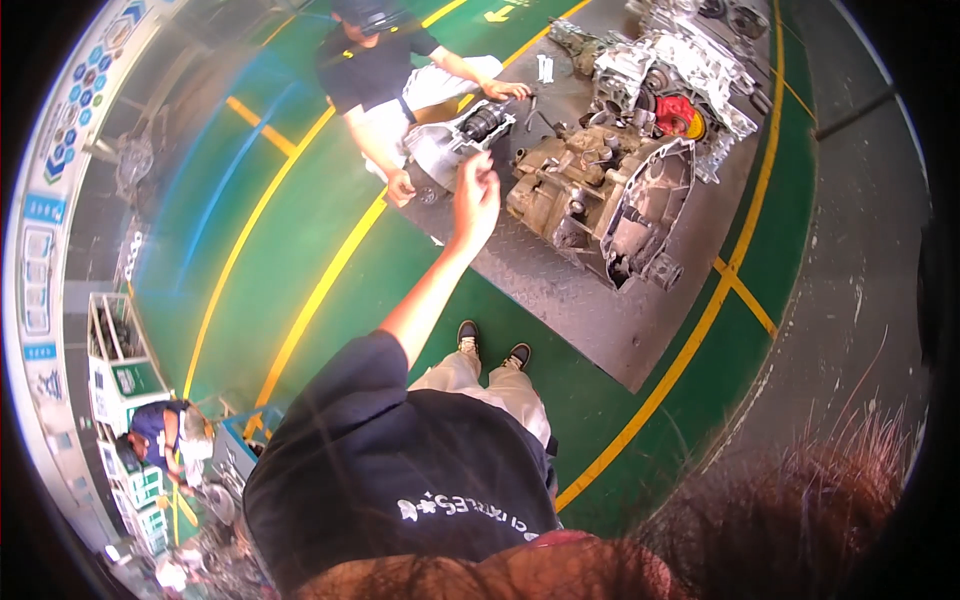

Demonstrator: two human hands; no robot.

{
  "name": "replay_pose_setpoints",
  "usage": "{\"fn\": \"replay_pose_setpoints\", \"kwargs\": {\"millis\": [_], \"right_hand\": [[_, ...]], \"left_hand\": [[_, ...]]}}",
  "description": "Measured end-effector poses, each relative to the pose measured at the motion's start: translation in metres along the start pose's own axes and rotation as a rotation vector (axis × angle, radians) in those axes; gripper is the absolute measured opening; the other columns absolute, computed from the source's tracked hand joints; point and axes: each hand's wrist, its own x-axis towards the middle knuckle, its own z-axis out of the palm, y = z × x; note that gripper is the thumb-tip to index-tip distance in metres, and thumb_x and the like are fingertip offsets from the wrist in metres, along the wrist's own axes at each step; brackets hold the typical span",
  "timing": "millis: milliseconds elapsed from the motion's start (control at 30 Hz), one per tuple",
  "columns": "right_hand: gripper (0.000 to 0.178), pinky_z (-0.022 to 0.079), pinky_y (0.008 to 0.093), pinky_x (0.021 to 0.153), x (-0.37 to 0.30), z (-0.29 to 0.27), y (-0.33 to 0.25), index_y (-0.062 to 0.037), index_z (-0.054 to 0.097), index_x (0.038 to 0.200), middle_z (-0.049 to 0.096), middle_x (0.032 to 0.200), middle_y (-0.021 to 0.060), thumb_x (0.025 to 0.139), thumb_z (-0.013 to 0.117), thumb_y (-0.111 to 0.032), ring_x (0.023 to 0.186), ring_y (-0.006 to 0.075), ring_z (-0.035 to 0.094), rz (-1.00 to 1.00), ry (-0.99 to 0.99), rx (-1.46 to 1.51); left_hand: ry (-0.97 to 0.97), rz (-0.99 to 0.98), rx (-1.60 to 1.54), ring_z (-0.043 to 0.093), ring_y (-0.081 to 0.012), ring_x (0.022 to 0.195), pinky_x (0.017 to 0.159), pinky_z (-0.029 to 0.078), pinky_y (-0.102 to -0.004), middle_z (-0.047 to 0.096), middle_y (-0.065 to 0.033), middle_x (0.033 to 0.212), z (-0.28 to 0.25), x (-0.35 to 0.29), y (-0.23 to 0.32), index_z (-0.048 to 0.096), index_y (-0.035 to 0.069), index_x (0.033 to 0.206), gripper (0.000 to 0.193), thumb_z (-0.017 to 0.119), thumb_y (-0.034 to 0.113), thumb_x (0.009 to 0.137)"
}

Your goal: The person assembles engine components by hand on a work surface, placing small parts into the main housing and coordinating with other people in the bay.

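Observation:
My left hand point(477, 203) is raised, its arm stretched forward. The fingers are curled together, and what they hold, if anything, cannot be made out. Beyond it in the picture lies a silver housing point(437, 146) with a dark geared part point(483, 122). To the right of my hand sits a large brownish gearbox casing point(570, 185), its open bell-shaped end point(660, 185) toward the right. My right hand is not in view. A co-worker point(375, 75) crouches opposite; one of their hands point(508, 90) is near a dark bent tool point(540, 112), the other point(400, 188) beside the housing.
A grey metal plate point(600, 325) carries the parts. Farther back on it stands a silver engine block point(690, 70) with a red and yellow part point(680, 118). Yellow lines point(320, 295) mark the green floor. Another person point(160, 435) is at the lower left, near a shelf unit point(118, 335).

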Motion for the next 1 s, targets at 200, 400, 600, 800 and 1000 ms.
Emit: {"fn": "replay_pose_setpoints", "kwargs": {"millis": [200,400,600,800,1000], "right_hand": [[0.033,0.040,0.0280,0.048,-0.003,0.047,-0.209,-0.0092,0.066,0.087,0.052,0.062,0.0013,0.096,0.045,-0.033,0.052,0.0150,0.050,-0.008,-0.021,0.124],[0.033,0.032,0.0262,0.049,-0.024,0.057,-0.357,-0.0061,0.067,0.094,0.051,0.066,-0.0007,0.097,0.047,-0.032,0.054,0.0099,0.046,-0.289,-0.122,0.022],[0.030,0.029,0.0238,0.050,-0.066,0.141,-0.480,-0.0044,0.066,0.095,0.049,0.067,-0.0033,0.100,0.047,-0.026,0.055,0.0059,0.040,-0.524,-0.400,-0.161],[0.027,0.027,0.0243,0.052,-0.139,0.214,-0.544,-0.0068,0.059,0.088,0.048,0.065,-0.0040,0.104,0.050,-0.026,0.056,0.0065,0.038,-0.599,-0.559,0.044],[0.024,0.031,0.0233,0.056,-0.190,0.246,-0.570,-0.0065,0.058,0.087,0.047,0.069,-0.0020,0.103,0.053,-0.024,0.060,0.0078,0.041,-0.627,-0.476,0.154]], "left_hand": [[-0.194,-0.480,0.376,0.063,-0.0206,0.089,0.079,0.053,-0.0336,0.061,-0.0134,0.113,-0.105,-0.220,-0.086,0.049,0.005,0.134,0.044,0.061,0.010,0.092],[-0.180,-0.204,0.299,0.062,-0.0217,0.098,0.085,0.053,-0.0354,0.060,-0.0117,0.120,-0.098,-0.195,-0.034,0.045,0.008,0.140,0.047,0.060,0.013,0.096],[-0.401,-0.032,0.305,0.061,-0.0226,0.109,0.092,0.049,-0.0367,0.063,-0.0115,0.115,-0.057,-0.066,0.124,0.046,0.007,0.139,0.042,0.055,0.023,0.101],[-0.861,0.263,0.571,0.063,-0.0285,0.107,0.092,0.049,-0.0401,0.067,-0.0106,0.114,0.016,0.045,0.202,0.052,0.006,0.133,0.042,0.050,0.031,0.100],[-1.016,0.228,0.444,0.063,-0.0289,0.106,0.093,0.050,-0.0394,0.063,-0.0155,0.121,0.073,0.089,0.154,0.050,0.008,0.138,0.043,0.056,0.011,0.095]]}}
